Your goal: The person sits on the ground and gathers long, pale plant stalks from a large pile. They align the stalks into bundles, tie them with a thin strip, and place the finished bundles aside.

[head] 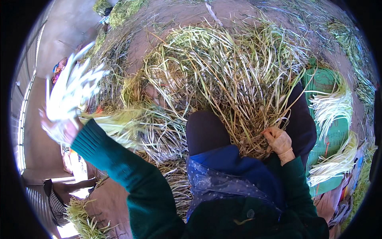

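My left hand is raised at the far left and grips a bunch of pale leafy stalks, likely blanched chives. The bunch is blurred and overexposed, with greener leaves trailing toward the pile. My right hand, apparently in a thin glove, is beside my knee with its fingers curled against the dry lower edge of a large heap of stalks. Whether those fingers pinch a stalk is hidden. White, green and withered brown stalks mix in this heap, which spreads before my knees.
On the right lies a green woven sack bearing writing, with two bundles of clean pale stalks on it. More green stalks cover the ground beyond. At lower left are a leafy pile and a checked cloth.
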### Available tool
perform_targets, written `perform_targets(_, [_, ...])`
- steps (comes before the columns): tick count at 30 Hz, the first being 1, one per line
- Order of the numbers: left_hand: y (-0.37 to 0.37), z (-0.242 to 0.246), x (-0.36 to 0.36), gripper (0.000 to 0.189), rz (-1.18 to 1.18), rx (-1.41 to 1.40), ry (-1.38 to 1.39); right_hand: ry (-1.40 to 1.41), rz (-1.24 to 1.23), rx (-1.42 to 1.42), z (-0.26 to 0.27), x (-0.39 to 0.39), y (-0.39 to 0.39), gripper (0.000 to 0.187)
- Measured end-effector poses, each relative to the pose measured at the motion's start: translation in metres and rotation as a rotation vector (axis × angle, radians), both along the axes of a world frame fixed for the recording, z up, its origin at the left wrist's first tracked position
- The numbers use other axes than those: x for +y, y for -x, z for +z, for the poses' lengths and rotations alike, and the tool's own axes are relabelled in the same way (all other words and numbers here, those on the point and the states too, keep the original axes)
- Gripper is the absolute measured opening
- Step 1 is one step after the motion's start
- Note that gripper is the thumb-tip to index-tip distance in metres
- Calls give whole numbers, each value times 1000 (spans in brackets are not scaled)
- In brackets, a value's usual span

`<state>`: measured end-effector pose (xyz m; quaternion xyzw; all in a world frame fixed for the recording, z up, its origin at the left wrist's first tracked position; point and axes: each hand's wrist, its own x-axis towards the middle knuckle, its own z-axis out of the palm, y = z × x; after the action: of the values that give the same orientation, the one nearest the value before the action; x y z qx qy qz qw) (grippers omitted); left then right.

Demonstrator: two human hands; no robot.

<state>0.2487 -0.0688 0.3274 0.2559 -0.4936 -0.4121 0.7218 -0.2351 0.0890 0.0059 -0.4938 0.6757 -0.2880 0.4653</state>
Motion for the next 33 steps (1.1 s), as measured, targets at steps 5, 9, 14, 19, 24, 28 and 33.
perform_targets(5, [118, 19, -23, 28, 234, -496, 5, -22, 41, 6, -3, 4, 7, 23])
perform_targets(9, [140, -80, 34, 39, 18, -1057, -435, 25, 8, 58, -22, 12, 27, 21])
perform_targets(14, [69, -166, 95, 21, -640, -2012, -443, 184, 113, 174, -24, 17, 24, 19])
perform_targets(19, [41, -207, 112, 25, -514, -1881, -437, 207, 142, 217, -17, 15, 25, 18])
perform_targets(24, [86, -176, 104, 25, -317, -2349, -477, 196, 191, 319, -17, 15, 25, 17])
perform_targets(28, [20, -166, 89, 17, 190, -2410, 121, 203, 214, 292, -14, 12, 20, 18])
perform_targets(33, [95, -76, 60, 10, 766, -2279, 352, 215, 192, 319, -15, 16, 28, 17])
